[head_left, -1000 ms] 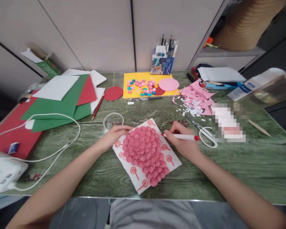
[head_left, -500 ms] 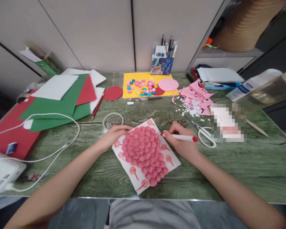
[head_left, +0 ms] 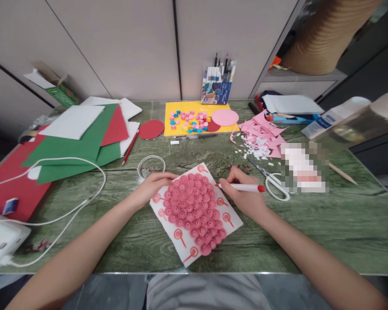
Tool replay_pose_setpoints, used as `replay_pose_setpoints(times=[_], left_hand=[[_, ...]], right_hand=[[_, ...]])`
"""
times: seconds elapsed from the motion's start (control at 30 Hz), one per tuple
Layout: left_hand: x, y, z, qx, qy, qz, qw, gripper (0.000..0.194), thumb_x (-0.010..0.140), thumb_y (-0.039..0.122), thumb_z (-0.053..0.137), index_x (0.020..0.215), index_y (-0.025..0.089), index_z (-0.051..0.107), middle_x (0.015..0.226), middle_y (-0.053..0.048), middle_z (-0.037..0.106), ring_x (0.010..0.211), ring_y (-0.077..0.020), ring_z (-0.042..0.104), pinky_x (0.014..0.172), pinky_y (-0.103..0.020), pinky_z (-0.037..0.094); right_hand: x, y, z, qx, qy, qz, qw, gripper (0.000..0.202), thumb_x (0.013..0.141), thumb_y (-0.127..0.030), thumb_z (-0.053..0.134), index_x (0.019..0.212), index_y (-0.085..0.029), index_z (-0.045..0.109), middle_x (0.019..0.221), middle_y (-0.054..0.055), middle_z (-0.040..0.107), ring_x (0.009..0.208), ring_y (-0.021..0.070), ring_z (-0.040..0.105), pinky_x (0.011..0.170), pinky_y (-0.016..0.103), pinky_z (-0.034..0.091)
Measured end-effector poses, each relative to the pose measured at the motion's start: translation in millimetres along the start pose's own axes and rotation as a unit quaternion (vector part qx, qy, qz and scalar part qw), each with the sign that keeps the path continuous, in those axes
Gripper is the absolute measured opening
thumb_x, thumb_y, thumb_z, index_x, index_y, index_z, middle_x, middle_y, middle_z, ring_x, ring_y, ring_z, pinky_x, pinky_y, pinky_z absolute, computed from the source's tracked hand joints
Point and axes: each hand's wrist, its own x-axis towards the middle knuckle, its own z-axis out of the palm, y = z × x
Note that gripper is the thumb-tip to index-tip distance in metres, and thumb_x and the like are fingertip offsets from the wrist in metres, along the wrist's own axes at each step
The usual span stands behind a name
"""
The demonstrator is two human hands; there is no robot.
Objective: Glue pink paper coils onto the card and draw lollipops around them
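A white card [head_left: 234, 218] lies tilted on the table, covered in its middle by a dense patch of pink rolled-paper flowers [head_left: 194, 202]. Small red swirls on stems [head_left: 178, 234] are drawn around the patch. My left hand [head_left: 153, 186] is at the card's upper left edge, gripping it there; some of its fingertips are hidden. A white marker with a red end [head_left: 245, 187] is pinched in my right hand [head_left: 245, 196]. The marker's red tip is at the card's upper right side, close to the flowers; whether it touches is too small to tell.
White-handled scissors [head_left: 277, 186] lie right of my right hand, below pink paper scraps [head_left: 261, 131]. Behind, a yellow sheet [head_left: 177, 107] bears small coloured paper rolls. Coloured paper sheets [head_left: 69, 148], a white cable [head_left: 105, 174] and a white charger [head_left: 6, 241] are on the left.
The whole view has shifted slightly, with things appearing a little lower and to the left. Both hands, the card and the marker keep nearly the same positions relative to each other.
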Motion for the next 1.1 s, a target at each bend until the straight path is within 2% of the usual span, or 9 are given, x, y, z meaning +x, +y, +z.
replay_pose_setpoints(times=[0.17,0.6,0.9,1.1], left_hand=[[1.5,-1.9,-1.0,0.006,-0.007,0.007,1.0,0.035,0.066,0.027,0.058,0.098,0.017,0.07,0.087,-0.003,0.071,0.081,-0.022,0.062,0.069,-0.028,0.045],[1.6,-3.7,-2.0,0.017,-0.004,0.019,1.0,0.031,0.067,0.026,0.058,0.093,0.019,0.071,0.091,-0.002,0.071,0.084,-0.0217,0.061,0.071,-0.027,0.044],[0.6,-1.0,-0.6,0.004,-0.001,0.002,1.0,0.028,0.065,0.025,0.059,0.09,0.02,0.072,0.086,-0.001,0.071,0.076,-0.0193,0.061,0.065,-0.026,0.043],[0.6,-0.7,-0.9,0.005,-0.001,0.005,1.0,0.029,0.066,0.025,0.059,0.091,0.019,0.071,0.086,-0.001,0.071,0.078,-0.0199,0.061,0.067,-0.026,0.043]], right_hand=[[-0.2,-0.2,0.6,-0.004,-0.002,-0.005,1.0,0.025,0.076,-0.025,0.055,0.059,-0.021,0.037,0.049,-0.007,0.042,0.045,0.0083,0.038,0.049,0.023,0.029],[-0.6,1.3,2.7,-0.017,-0.001,-0.011,1.0,0.026,0.075,-0.024,0.055,0.058,-0.021,0.036,0.049,-0.007,0.039,0.046,0.0082,0.037,0.048,0.023,0.027],[-1.4,1.9,3.0,-0.017,-0.002,-0.01,1.0,0.026,0.075,-0.024,0.055,0.057,-0.021,0.036,0.048,-0.007,0.039,0.045,0.0081,0.036,0.048,0.023,0.027],[-1.1,2.0,3.1,-0.013,-0.001,-0.01,1.0,0.025,0.075,-0.024,0.055,0.058,-0.021,0.036,0.049,-0.007,0.04,0.046,0.0082,0.037,0.049,0.023,0.027]])
